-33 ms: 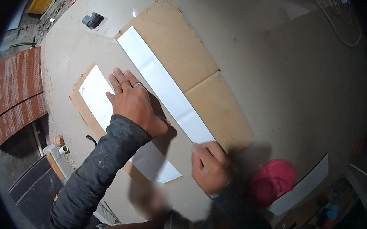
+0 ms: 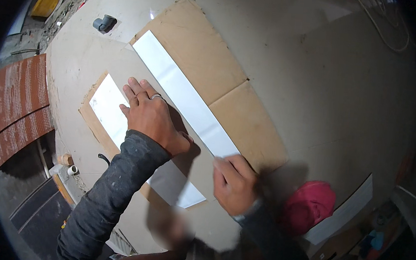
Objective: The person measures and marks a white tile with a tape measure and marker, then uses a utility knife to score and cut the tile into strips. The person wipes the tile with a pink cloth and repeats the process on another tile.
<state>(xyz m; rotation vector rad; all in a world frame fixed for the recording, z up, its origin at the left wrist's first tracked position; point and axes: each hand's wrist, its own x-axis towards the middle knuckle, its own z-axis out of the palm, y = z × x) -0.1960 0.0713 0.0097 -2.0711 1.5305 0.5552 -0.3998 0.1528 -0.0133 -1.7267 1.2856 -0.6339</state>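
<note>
My left hand, with a ring on one finger, is open, fingers apart and pressed down between two white pieces, partly over the shorter one on its cardboard backing. My right hand is closed at the left edge of the long white strip, near its lower end; whatever it holds is hidden. That strip lies on a large creased sheet of cardboard.
A dark grey elbow fitting sits at the upper left. A pink cloth and a white board lie at the right. Ridged red-brown sheets are at the left edge. A pale cord loops at the top right.
My right hand has moved slightly up and left along the edge of the long strip. My left hand stays where it was.
</note>
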